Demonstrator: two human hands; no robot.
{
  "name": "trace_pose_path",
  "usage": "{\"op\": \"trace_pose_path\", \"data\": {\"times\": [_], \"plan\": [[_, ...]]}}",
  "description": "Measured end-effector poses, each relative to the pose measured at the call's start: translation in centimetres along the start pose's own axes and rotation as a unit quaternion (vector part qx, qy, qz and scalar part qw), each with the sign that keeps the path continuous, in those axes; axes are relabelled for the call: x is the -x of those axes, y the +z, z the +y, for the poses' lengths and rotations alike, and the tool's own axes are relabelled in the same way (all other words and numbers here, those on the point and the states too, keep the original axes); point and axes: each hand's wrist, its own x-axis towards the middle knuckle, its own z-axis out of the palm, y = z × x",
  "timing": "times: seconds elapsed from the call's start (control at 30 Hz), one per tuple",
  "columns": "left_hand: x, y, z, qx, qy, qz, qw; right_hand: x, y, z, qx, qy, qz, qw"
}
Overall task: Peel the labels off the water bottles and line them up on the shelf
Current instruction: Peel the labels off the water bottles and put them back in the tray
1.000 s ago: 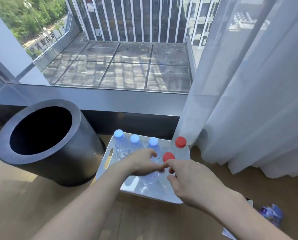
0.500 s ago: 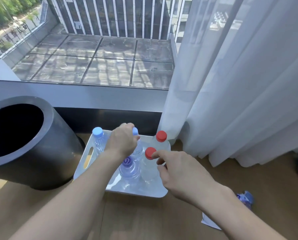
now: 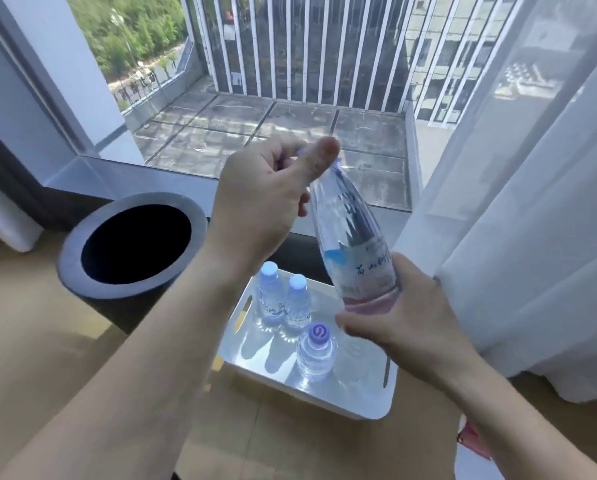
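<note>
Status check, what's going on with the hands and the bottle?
Left hand grips bottle by cap, right hand holds its base. Label still on. Three bottles in tray. Nothing blocking.

You have only the one head-worn view, looking forward and steeply down, close above the white tray on the floor. Beyond the tray lies the window; the curtain hangs to its right.

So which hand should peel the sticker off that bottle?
Probably the right hand: it cups the bottle at its base, fingers beside the label. The left hand pinches the cap end, steadying it.
</note>
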Motion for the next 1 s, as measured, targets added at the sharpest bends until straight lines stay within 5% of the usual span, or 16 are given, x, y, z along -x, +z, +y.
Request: {"op": "trace_pose_path", "data": {"times": [0.13, 0.23, 0.37, 0.57, 0.8, 1.0], "plan": [[2.0, 0.9, -1.2, 0.050, -0.102, -0.071, 0.991, -0.1, 0.7, -0.6, -0.218, 0.050, -0.089, 0.971], [3.6, 1.8, -1.4, -0.011, -0.062, -0.095, 0.994, -0.7, 0.0, -0.8, -0.272, 0.045, -0.071, 0.959], [4.3, 3.3, -1.0, -0.047, 0.010, -0.008, 0.999, -0.9, 0.1, -0.8, -0.247, 0.044, -0.025, 0.968], [3.8, 3.5, -1.5, 0.035, -0.045, 0.066, 0.996, -1.1, 0.4, -0.6, -0.264, 0.026, 0.025, 0.964], [3.3, 3.8, -1.2, -0.033, -0.035, 0.027, 0.998, -2.1, 0.7, -0.6, -0.257, 0.041, 0.078, 0.962], [2.6, 3.3, -0.2, 0.046, -0.069, -0.094, 0.992, -3.1, 0.2, -1.0, -0.198, 0.049, 0.093, 0.974]]}}
